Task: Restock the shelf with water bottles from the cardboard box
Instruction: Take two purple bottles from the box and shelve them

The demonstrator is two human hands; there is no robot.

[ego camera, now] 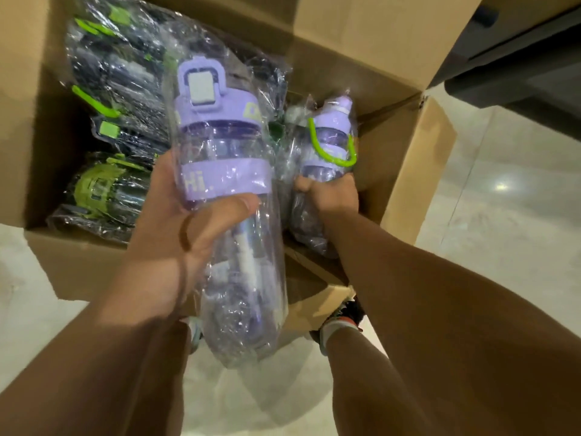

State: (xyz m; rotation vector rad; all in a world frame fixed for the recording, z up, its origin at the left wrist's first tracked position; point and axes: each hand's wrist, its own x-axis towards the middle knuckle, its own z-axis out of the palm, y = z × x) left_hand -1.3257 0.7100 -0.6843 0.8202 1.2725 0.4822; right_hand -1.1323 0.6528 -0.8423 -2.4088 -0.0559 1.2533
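Here, purple bottle (226,171) within left grip (176,225)

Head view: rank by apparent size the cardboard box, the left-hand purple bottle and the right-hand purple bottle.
1. cardboard box
2. left-hand purple bottle
3. right-hand purple bottle; it is farther from the camera and partly hidden, so these two may really match.

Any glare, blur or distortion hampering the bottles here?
Head view: wide-angle stretch swells both forearms; the wrapped purple bottle in the left hand glints; the smaller purple bottle in the right hand looks soft; dark bottles in the cardboard box sit shadowed; glare spot on the floor.
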